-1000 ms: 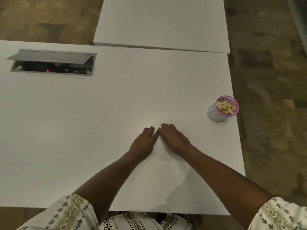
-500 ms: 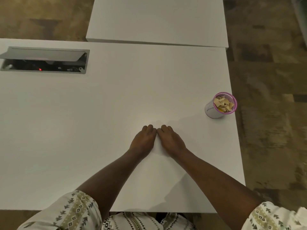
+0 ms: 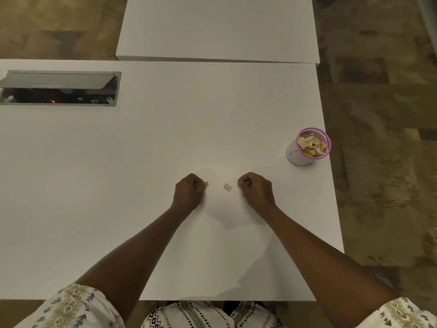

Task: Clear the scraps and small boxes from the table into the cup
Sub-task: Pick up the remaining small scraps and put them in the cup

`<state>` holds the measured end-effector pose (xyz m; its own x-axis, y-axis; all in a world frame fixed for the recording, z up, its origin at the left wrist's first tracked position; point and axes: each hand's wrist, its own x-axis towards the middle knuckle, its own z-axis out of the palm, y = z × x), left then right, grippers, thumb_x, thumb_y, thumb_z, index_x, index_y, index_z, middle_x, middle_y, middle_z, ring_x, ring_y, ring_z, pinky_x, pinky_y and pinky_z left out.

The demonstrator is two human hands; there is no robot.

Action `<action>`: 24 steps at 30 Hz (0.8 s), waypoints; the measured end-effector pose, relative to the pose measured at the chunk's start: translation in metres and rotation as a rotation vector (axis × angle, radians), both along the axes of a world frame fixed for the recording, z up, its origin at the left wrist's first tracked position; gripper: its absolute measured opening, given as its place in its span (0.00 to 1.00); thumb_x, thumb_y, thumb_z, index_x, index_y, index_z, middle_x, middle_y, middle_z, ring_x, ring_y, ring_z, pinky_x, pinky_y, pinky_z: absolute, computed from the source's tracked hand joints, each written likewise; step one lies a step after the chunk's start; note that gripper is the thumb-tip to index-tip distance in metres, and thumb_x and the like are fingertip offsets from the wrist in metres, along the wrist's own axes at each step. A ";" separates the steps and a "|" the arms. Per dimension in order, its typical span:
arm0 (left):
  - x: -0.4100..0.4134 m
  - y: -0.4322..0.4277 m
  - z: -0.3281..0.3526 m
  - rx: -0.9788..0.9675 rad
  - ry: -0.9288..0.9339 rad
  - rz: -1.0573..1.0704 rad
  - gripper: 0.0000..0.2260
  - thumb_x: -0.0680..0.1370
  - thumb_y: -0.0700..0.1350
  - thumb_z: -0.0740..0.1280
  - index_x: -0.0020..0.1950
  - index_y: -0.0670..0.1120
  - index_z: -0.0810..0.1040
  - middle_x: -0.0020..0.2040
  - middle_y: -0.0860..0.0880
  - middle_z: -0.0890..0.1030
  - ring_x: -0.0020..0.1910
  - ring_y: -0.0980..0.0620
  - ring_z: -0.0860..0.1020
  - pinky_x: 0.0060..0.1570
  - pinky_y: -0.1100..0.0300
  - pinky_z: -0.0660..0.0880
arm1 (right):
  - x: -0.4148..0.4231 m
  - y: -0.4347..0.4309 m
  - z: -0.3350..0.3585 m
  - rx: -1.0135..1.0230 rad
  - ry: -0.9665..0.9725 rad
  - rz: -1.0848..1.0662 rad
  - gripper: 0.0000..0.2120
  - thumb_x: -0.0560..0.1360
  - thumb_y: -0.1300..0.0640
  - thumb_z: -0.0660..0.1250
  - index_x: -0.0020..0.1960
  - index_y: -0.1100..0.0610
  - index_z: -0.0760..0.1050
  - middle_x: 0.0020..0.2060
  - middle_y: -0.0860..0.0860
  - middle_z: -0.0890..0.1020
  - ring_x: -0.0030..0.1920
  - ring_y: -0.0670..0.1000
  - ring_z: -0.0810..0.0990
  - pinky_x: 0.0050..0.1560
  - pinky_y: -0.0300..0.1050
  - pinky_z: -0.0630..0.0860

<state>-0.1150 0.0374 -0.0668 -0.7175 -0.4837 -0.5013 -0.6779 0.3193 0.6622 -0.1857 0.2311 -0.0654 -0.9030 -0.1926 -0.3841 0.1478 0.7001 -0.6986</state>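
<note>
My left hand (image 3: pixel 189 190) is curled into a fist on the white table (image 3: pixel 142 162), and a small tan scrap (image 3: pixel 206 184) pokes out at its fingertips. A second tan scrap (image 3: pixel 227 187) lies loose on the table between my hands. My right hand (image 3: pixel 255 189) is also curled into a fist just right of that scrap, and nothing shows in it. The cup (image 3: pixel 299 156), white with a pink mesh rim, stands upright near the table's right edge, up and to the right of my right hand. It is heaped with tan scraps (image 3: pixel 312 144).
An open cable box (image 3: pixel 59 88) with a grey flap is set into the table at the far left. A second white tabletop (image 3: pixel 217 29) adjoins the far side. The table's right edge runs right beside the cup, with patterned floor beyond.
My hands were flat and touching side by side. They have now drawn apart and curled into fists, which uncovers a loose scrap between them.
</note>
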 end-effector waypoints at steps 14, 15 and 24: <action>0.022 0.005 0.010 0.084 -0.087 0.078 0.10 0.75 0.51 0.73 0.41 0.47 0.78 0.40 0.48 0.82 0.45 0.43 0.82 0.47 0.45 0.81 | 0.009 -0.020 0.000 0.229 0.173 0.588 0.03 0.76 0.60 0.58 0.47 0.54 0.68 0.41 0.50 0.70 0.43 0.55 0.72 0.35 0.44 0.64; 0.022 0.005 0.011 0.083 -0.087 0.080 0.10 0.75 0.51 0.73 0.41 0.47 0.78 0.39 0.49 0.82 0.45 0.42 0.82 0.47 0.45 0.81 | 0.008 -0.020 0.000 0.236 0.167 0.597 0.02 0.76 0.61 0.58 0.46 0.55 0.68 0.42 0.52 0.71 0.43 0.57 0.73 0.36 0.45 0.65; -0.002 0.035 0.027 0.115 -0.048 0.029 0.09 0.76 0.47 0.72 0.42 0.43 0.79 0.40 0.45 0.81 0.44 0.42 0.81 0.50 0.43 0.81 | -0.016 0.009 0.030 0.050 0.159 0.151 0.05 0.73 0.65 0.67 0.44 0.58 0.81 0.41 0.53 0.83 0.44 0.53 0.80 0.44 0.43 0.73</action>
<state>-0.1169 0.0722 -0.0396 -0.6780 -0.4416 -0.5876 -0.7173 0.2230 0.6601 -0.2018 0.2401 -0.0358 -0.9151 -0.3148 -0.2519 -0.0706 0.7404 -0.6684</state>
